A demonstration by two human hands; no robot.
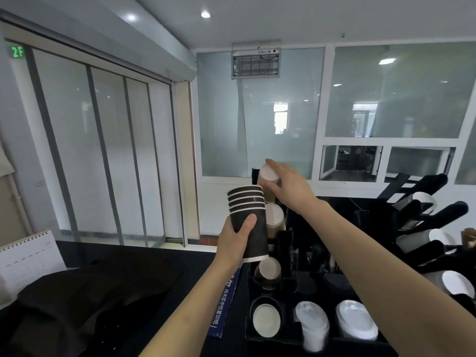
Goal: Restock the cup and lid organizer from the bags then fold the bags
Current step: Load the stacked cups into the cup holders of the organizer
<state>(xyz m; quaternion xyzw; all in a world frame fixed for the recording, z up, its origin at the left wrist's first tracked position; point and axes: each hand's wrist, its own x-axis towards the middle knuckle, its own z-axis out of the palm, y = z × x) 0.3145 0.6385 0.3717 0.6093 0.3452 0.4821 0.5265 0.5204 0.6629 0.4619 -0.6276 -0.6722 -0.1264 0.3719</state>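
The stack of black ripple cups (248, 222) is held upside-down and tilted in the air just left of the organizer (273, 338), white rims towards the camera at its lower end. The left hand (233, 243) makes its grip around the lowest cup, thumb across the front and fingers curled behind. The right hand (288, 185) reaches over the top of the organizer's left column, its grip curled on a brown cup (268, 176) whose white base faces the camera, at the uppermost slot. Below it in the same column more brown cups (274, 217) lie in their slots, bases outward, down to the lowest ring near the tabletop's front edge. To the right of that column, two piles of white lids (313, 322) sit in the organizer's front compartments. A second black rack (427, 222) with grey cups stands farther right. On the black tabletop (144, 256), towards its left edge, lie a dark folded bag (85, 300) and a spiral notepad (28, 256); a blue paper box (225, 305) stands just beside the organizer.
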